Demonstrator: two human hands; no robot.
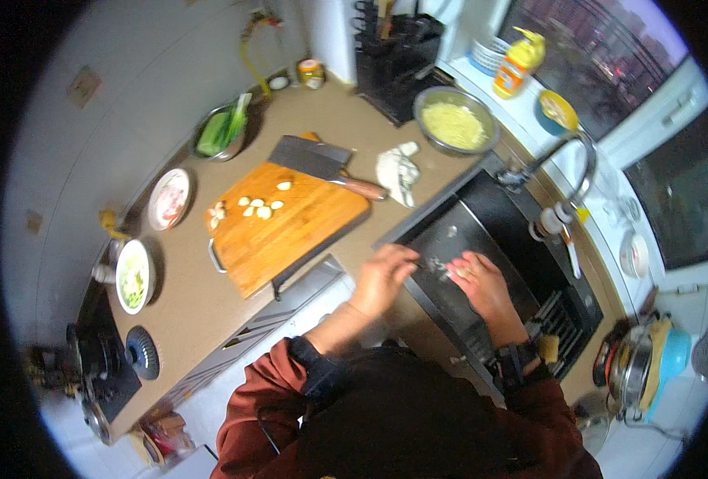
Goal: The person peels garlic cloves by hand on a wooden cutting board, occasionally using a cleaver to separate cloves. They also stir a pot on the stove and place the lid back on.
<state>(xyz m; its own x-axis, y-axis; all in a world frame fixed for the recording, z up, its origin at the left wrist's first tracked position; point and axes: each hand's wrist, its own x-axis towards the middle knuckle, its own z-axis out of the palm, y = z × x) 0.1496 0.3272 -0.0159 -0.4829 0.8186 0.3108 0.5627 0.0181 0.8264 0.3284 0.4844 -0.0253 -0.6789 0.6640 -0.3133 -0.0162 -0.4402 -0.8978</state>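
Observation:
Over the near edge of the dark sink [444,236] both hands are raised, a short gap between them. In my right hand [487,287] a small pale piece, apparently a garlic clove [464,273], sits at the fingertips. The fingers of my left hand [384,275] are bent towards the thumb; blur hides whether they pinch anything. Pale scraps [438,266] lie in the sink below. To the left, several peeled garlic cloves [263,212] rest on a wooden cutting board [294,233], with unpeeled ones [216,212] at its left edge. A cleaver [312,158] lies across the board's far edge.
A white cloth [398,170] lies between the cleaver and a metal bowl of yellowish food [456,123]. The faucet [587,161] arches over the sink's right side. Leftward stand a bowl of green vegetables [221,133], a meat bowl [170,199] and a bowl of chopped greens [133,276].

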